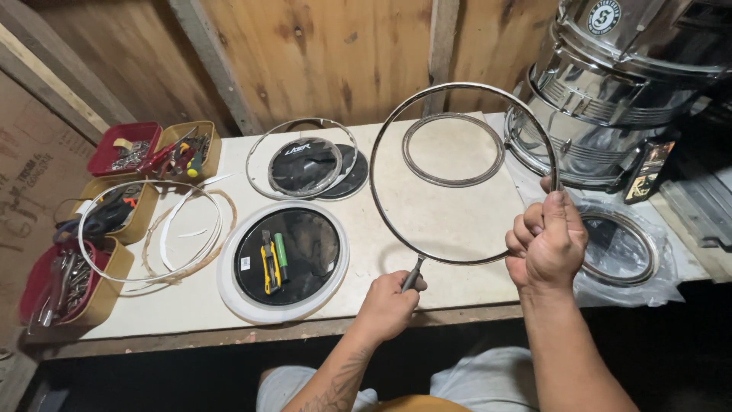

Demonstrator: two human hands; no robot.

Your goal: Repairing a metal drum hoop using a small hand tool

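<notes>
A large thin metal hoop is held upright over the workbench. My right hand grips its right side with the fingers curled around the rim. My left hand is closed on a small dark-handled tool whose tip touches the hoop's lower edge. Seen through the hoop, a smaller metal ring lies flat on the bench.
A black drumhead with a white rim carries a yellow utility knife and a green tool. Other hoops, two black drumheads, tool trays at left, stacked chrome drum shells at right, a bagged ring.
</notes>
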